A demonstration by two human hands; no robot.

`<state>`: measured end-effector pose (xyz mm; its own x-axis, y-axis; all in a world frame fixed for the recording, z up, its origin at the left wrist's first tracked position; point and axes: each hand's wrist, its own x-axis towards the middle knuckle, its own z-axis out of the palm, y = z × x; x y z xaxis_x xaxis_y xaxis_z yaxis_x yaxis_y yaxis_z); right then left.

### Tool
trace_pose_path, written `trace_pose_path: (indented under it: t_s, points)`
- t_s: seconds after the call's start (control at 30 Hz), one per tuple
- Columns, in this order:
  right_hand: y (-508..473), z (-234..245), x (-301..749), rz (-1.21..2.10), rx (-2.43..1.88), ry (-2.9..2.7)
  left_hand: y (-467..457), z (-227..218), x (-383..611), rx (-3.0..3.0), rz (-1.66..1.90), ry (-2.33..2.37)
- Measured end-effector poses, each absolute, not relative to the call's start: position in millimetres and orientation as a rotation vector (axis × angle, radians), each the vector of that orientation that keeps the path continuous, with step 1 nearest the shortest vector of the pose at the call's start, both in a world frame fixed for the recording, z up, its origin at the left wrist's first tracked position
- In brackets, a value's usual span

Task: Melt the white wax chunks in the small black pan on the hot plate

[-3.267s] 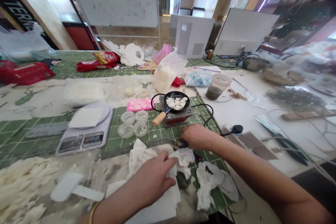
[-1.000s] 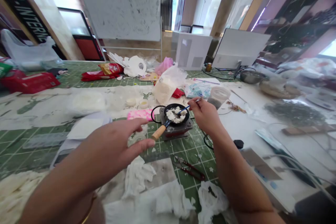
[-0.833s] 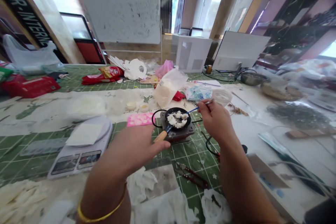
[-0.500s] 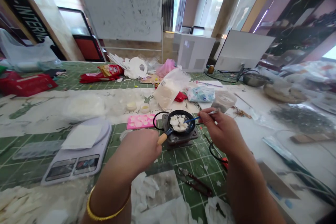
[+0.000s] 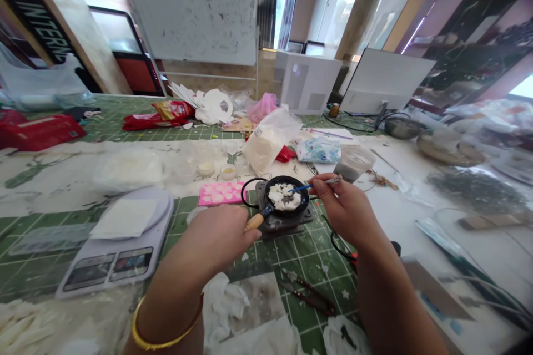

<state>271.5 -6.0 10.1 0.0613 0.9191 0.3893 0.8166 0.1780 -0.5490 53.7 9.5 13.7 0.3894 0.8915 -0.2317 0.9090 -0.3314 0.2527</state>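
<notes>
our left hand (image 5: pixel 225 233) is closed around the wooden handle (image 5: pixel 255 222) of a small black frying pan (image 5: pixel 305 200), which sits on a compact electric hot plate (image 5: pixel 287 224). our right hand (image 5: pixel 345 208), thumb and fingers pinched together, holds a slim blue stick (image 5: pixel 302 187) with its tip among the white chunks (image 5: pixel 277 195) in the pan. dark-handled snips (image 5: pixel 311 293) lie nearer us on the green gridded mat (image 5: pixel 302 249).

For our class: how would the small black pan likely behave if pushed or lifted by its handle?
The pan would probably stay stiff, as its round wall looks rigid. Its handle juts past the base, so pressing there may tip it. The white pieces inside look separate, so they might slide if tilted.
</notes>
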Motion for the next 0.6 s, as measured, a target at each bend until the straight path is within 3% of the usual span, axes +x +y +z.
trace_pose_path:
  t_s: [0.6]
  points:
    - [-8.4, 11.5, 272.6, 0.110, -1.723, -1.858, 8.3, 15.6, 49.8, 2.323, -0.050, 1.518]
